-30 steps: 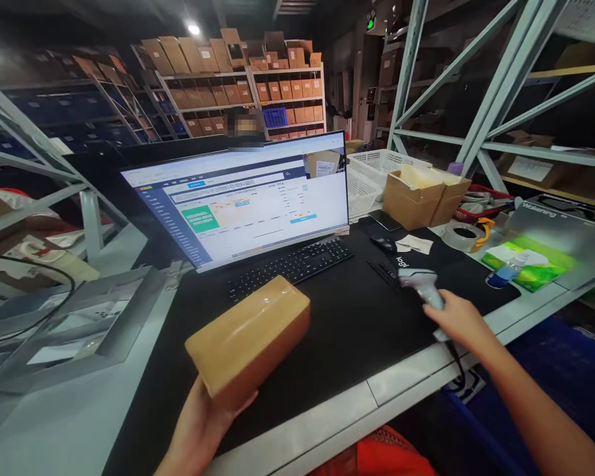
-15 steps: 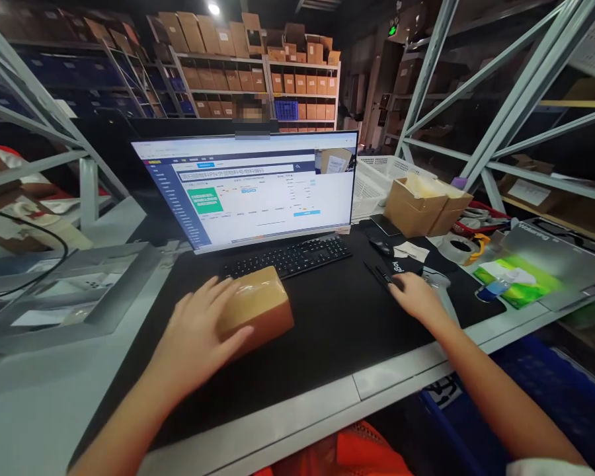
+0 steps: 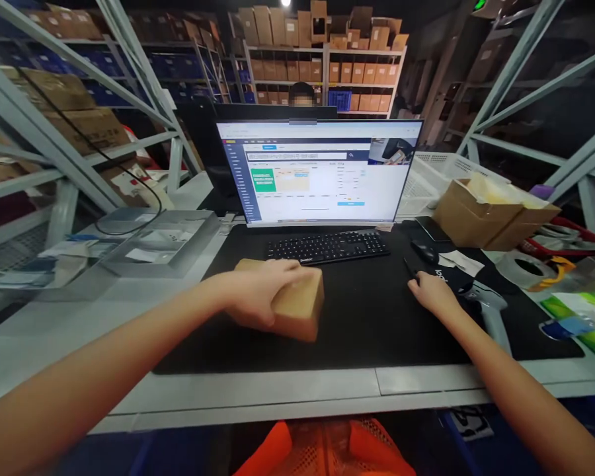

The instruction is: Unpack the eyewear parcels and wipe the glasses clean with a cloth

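Observation:
My left hand (image 3: 262, 291) is wrapped over a brown cardboard box (image 3: 300, 301), its fingers across the top and its thumb down the near side. The box lies on the black desk mat (image 3: 357, 317), just in front of the black keyboard (image 3: 327, 247). On the right part of the mat, my right hand (image 3: 430, 291) is closed around a slim black pen (image 3: 407, 267), whose end sticks out past the fingers. Beside that hand lies a grey and black barcode scanner (image 3: 493, 311).
A lit monitor (image 3: 322, 185) stands behind the keyboard. To the right are a mouse (image 3: 424, 252), a phone (image 3: 432, 229), open cardboard boxes (image 3: 476, 215), a tape roll (image 3: 525, 268) and a green tissue pack (image 3: 585, 320). A grey tray (image 3: 163, 248) stands left. Another person's head (image 3: 301, 94) shows behind the monitor.
The view has swung left. My left hand has gone from lying spread on the box to gripping over it, and the box has turned a little. My right hand has closed on the pen.

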A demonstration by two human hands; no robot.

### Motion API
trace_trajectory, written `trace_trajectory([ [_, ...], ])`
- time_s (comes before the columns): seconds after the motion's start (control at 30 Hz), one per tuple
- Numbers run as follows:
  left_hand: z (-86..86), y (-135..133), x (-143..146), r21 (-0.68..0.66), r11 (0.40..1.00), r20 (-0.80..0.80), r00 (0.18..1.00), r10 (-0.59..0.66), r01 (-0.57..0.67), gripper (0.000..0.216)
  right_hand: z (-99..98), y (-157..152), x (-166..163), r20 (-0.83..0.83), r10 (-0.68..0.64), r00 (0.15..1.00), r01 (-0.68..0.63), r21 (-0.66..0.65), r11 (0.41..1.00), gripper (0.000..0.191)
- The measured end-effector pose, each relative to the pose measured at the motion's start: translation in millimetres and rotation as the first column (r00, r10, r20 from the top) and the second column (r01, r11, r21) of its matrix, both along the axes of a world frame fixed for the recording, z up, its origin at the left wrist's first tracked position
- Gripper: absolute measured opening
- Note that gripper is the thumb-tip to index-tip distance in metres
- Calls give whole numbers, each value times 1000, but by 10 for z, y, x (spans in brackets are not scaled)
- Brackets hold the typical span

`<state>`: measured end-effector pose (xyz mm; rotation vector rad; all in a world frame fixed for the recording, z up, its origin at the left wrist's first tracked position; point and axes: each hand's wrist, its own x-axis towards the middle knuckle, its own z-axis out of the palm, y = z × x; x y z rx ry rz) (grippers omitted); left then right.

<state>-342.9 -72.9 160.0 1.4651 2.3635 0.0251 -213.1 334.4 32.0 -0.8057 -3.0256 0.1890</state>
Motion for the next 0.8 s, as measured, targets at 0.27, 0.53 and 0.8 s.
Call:
trace_trajectory([
  [0.27, -407, -168, 851, 179, 979, -180, 975, 133, -101, 90, 209, -945, 524, -467, 549, 693, -647, -67, 759, 28],
  [0.53, -981, 17, 1191, 658, 732, -395, 747, 535, -176, 64, 290, -1374, 541, -427, 847, 317, -835, 298, 463, 35],
  [0.8, -905, -10, 1164, 621, 765, -358, 806, 472, -172, 76, 283, -1428, 391, -413, 872, 264, -838, 350, 419, 31],
])
